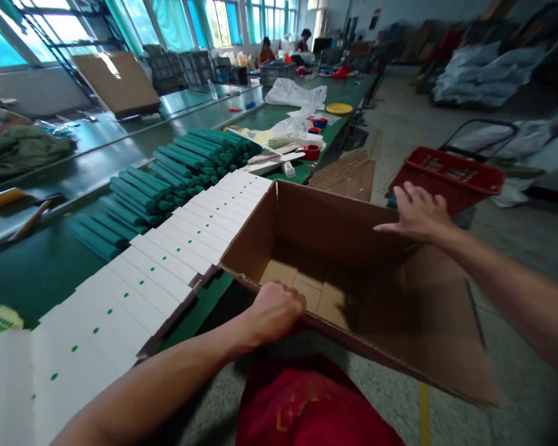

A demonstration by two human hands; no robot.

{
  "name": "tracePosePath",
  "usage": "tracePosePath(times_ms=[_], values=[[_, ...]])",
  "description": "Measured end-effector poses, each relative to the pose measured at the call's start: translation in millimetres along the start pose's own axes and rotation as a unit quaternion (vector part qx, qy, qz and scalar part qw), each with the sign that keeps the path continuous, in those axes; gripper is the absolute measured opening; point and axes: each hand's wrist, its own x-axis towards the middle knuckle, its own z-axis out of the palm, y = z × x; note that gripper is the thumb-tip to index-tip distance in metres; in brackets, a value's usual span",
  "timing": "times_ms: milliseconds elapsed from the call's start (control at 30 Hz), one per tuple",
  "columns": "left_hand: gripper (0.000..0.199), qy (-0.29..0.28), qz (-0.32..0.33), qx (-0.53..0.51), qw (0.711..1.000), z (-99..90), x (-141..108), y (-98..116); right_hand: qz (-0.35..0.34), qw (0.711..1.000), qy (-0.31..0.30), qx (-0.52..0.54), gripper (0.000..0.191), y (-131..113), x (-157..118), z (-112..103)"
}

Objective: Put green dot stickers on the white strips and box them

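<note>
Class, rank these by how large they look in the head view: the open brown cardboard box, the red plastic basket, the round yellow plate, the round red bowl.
Largest: brown cardboard box
Next: red plastic basket
Smallest: yellow plate and red bowl, too alike to rank

No readable words, brands or numbers on open carton (446, 316) or white boxes (130, 272). White boxes in row on counter (23, 272) carry only small round green dots (142, 282), on upper faces. Red cloth (325, 384) below carton has yellowish printed pattern, lettering cannot be told. Dark and red sign (376, 18) on far wall, too small for reading.
</note>
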Motion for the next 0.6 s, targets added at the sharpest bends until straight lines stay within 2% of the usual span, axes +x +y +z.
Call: tracePosePath(times_ms=[67, 133, 233, 300, 400, 467, 533, 600], values=[[0.007, 0.028, -0.006, 0.025, 0.999, 5.9, -12, 9, 0.043, 0.993, -0.11, -0.012, 0.08, 29, 26, 23], [0.009, 0.07, -0.017, 0.051, 0.996, 11.3, -20, 17, 0.064, 0.982, -0.175, -0.012, 0.067, 48, 41, 43], [0.013, 0.151, -0.031, 0.075, 0.985, 22.6, -30, 28, 0.063, 0.978, -0.198, -0.006, 0.064, 64, 51, 57], [0.013, 0.207, -0.036, 0.09, 0.974, 37.2, -40, 37, 0.051, 0.977, -0.206, 0.006, 0.066, 69, 56, 60], [0.014, 0.294, -0.047, 0.115, 0.948, 75.1, -62, 54, 0.061, 0.977, -0.204, 0.004, 0.067, 77, 63, 67], [0.023, 0.343, -0.087, 0.116, 0.928, 108.7, -73, 67, 0.072, 0.976, -0.206, -0.001, 0.065, 84, 72, 76], [0.031, 0.348, -0.157, 0.107, 0.918, 143.7, -75, 77, 0.072, 0.977, -0.2, -0.007, 0.064, 91, 85, 89], [0.038, 0.315, -0.203, 0.108, 0.921, 174.7, -69, 82, 0.056, 0.986, -0.154, -0.01, 0.061, 95, 100, 102]])
